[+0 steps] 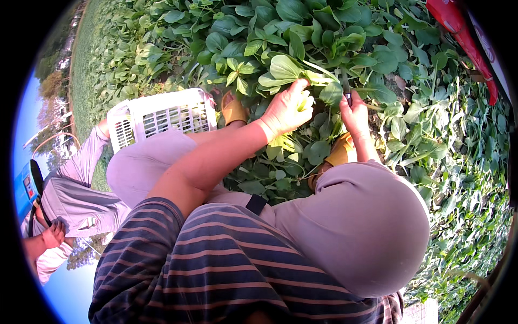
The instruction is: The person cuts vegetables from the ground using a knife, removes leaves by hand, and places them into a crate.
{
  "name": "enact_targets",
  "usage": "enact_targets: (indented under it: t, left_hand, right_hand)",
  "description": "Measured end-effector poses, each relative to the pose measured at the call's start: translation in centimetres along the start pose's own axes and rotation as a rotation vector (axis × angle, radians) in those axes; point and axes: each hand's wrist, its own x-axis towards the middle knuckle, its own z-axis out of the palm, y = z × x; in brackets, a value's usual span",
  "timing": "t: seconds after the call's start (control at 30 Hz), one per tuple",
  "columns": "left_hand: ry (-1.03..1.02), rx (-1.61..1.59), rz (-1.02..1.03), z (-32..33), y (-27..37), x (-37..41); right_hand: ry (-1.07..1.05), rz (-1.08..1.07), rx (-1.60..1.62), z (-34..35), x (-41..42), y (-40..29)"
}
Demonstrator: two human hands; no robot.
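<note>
My left hand (pixel 294 106) is closed around a small bunch of leafy greens (pixel 283 69), its broad pale-green leaves poking out past the fingers. Beside it, my right hand (pixel 354 111) grips a knife (pixel 348 96) by its dark handle. The blade (pixel 344 79) points away from me into the plants, and leaves partly cover its tip. A bed of standing leafy greens (pixel 291 16) grows just beyond both hands. Below my hands, between my feet, lie cut or trampled leaves (pixel 285 148).
A white slatted plastic basket (pixel 174 113) holding greens stands by my left knee. Another person (pixel 81 202) is at the far left, near the basket. My yellow sandals (pixel 234 110) rest among the plants. Loose leaves (pixel 425 146) cover the ground at right, below a red object (pixel 457 32).
</note>
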Motion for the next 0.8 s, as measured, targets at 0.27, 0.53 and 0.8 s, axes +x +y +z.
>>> enact_targets:
  t: [0.27,0.53,0.8]
  left_hand:
    - [-0.061,-0.151,0.127,1.5,2.7,-3.3]
    - [-0.207,-0.169,0.238,0.9,8.8,-5.6]
    - [-0.317,-0.304,-0.101,1.6,5.4,-1.4]
  right_hand:
    - [0.021,0.212,1.261,-1.7,-3.0,-1.3]
    - [-0.133,0.184,0.658,-6.7,-8.6,-3.6]
    - [-0.321,0.237,0.704,-4.6,-7.9,-4.6]
